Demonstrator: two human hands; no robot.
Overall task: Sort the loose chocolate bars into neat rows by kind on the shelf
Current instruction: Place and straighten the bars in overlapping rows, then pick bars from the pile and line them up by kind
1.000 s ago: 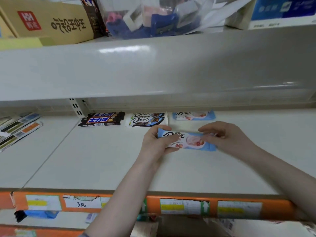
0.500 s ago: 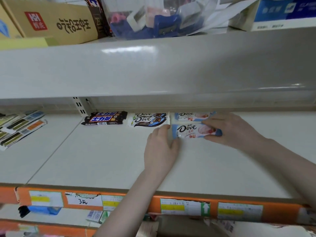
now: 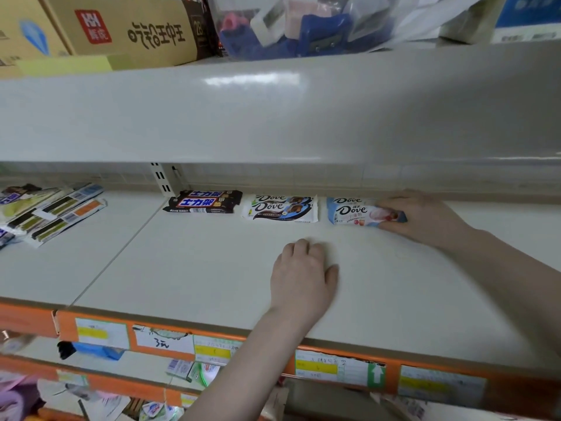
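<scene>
Three kinds of bars lie in a row at the back of the cream shelf: black Snickers bars, white-and-brown Dove bars, and light-blue Dove bars stacked one behind another. My right hand grips the right end of the front light-blue Dove bar, which lies on the shelf in front of its twin. My left hand rests on the bare shelf in front of the row, fingers loosely curled, holding nothing.
The upper shelf overhangs low above the row, carrying cardboard boxes and a plastic bag. Loose flat packets lie on the neighbouring shelf section at left. An orange price rail with labels runs along the front edge.
The light-blue Dove bar moved from mid-shelf back into the row, against the other of its kind. My left hand let go of it and dropped back onto the shelf.
</scene>
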